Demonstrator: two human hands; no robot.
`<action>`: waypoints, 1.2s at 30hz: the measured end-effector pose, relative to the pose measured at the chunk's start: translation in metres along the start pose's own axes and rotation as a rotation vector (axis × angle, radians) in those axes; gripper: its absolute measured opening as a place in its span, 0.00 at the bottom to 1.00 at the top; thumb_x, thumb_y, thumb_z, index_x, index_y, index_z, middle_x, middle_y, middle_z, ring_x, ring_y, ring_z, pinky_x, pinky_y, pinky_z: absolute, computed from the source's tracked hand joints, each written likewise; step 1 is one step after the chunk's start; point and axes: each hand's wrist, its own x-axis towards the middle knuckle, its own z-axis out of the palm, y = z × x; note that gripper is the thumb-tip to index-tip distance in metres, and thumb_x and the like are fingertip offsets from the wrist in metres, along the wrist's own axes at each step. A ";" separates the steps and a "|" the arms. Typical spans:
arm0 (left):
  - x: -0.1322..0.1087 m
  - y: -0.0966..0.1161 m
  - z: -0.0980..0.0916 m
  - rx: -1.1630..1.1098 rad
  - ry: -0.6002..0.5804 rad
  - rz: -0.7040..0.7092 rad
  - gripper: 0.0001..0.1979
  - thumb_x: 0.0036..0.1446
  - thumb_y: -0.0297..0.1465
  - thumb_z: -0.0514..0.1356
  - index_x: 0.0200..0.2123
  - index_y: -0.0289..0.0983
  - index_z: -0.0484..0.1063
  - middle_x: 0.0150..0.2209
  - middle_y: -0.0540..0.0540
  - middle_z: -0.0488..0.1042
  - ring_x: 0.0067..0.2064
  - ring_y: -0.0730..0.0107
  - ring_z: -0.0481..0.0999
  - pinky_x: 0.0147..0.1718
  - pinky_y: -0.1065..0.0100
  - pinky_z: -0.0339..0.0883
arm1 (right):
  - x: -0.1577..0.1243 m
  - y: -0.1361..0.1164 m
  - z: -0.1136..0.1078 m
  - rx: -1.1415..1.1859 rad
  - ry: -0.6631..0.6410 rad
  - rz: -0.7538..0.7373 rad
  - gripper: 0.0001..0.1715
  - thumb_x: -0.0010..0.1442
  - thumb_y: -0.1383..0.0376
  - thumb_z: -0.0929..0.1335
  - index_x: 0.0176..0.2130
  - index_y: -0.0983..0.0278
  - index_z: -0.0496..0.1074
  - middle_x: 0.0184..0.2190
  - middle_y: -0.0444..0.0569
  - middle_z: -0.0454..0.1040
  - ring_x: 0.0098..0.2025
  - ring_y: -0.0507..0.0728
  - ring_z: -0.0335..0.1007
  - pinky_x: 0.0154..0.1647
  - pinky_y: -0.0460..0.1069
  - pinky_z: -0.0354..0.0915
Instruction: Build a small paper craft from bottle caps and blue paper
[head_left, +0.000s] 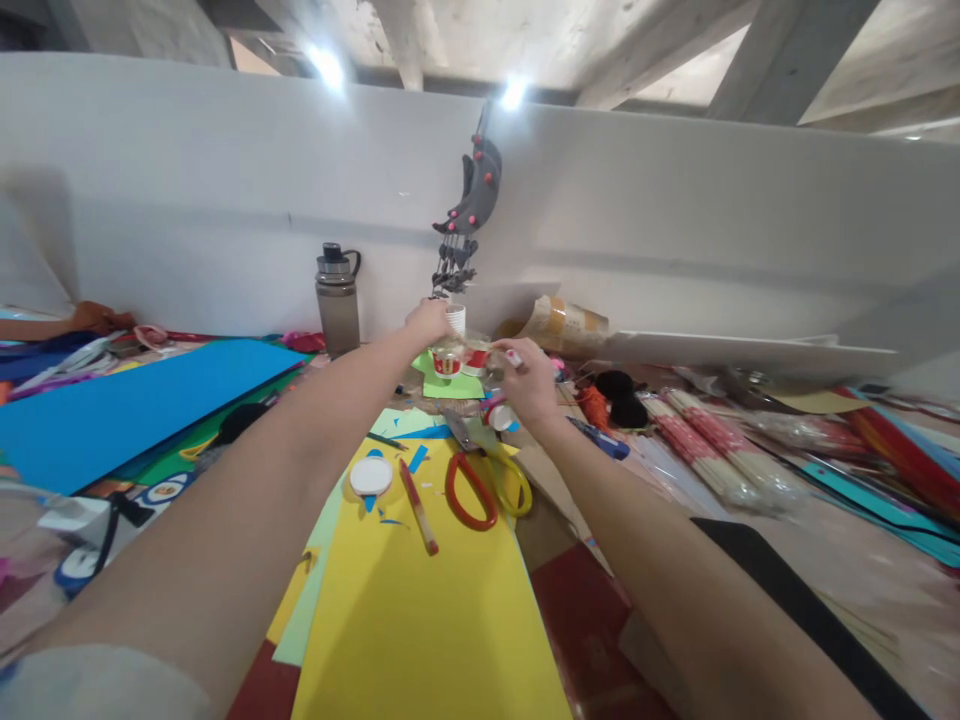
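Note:
Both my arms reach far forward over a table covered in craft paper. My left hand (429,322) is closed over the top of a small white cup (455,318) at the back of the table. My right hand (529,382) is pinched on a small red-and-white object (514,357), too small to name. Between the hands stand small clear jars with red labels (448,360). Below my right hand lies a small white-capped bottle (499,415).
Scissors with red and yellow handles (480,480), a white lid (371,475) and a red pencil (418,507) lie on the yellow sheet (420,610). A grey water bottle (337,300) stands by the wall. Blue sheet (112,410) left; bundled sticks (712,450) right.

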 end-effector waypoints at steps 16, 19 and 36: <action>-0.040 -0.003 0.014 -0.039 -0.022 0.079 0.55 0.33 0.46 0.74 0.64 0.42 0.56 0.61 0.38 0.60 0.58 0.53 0.68 0.58 0.62 0.59 | 0.003 0.045 -0.021 0.277 0.368 0.650 0.14 0.48 0.66 0.68 0.37 0.66 0.73 0.27 0.44 0.72 0.29 0.53 0.66 0.35 0.49 0.63; -0.052 0.002 0.006 -0.004 0.017 0.117 0.54 0.33 0.47 0.74 0.64 0.42 0.57 0.63 0.38 0.59 0.61 0.48 0.63 0.59 0.59 0.56 | 0.004 0.045 -0.021 0.316 0.405 0.692 0.13 0.48 0.67 0.67 0.37 0.66 0.72 0.25 0.41 0.70 0.27 0.51 0.65 0.32 0.47 0.63; -0.082 0.057 0.070 -0.049 -0.208 0.421 0.12 0.55 0.33 0.62 0.43 0.36 0.75 0.47 0.39 0.75 0.51 0.53 0.73 0.50 0.61 0.64 | 0.023 0.008 -0.030 0.615 0.447 0.816 0.07 0.50 0.73 0.69 0.32 0.64 0.67 0.16 0.34 0.63 0.15 0.46 0.56 0.18 0.43 0.57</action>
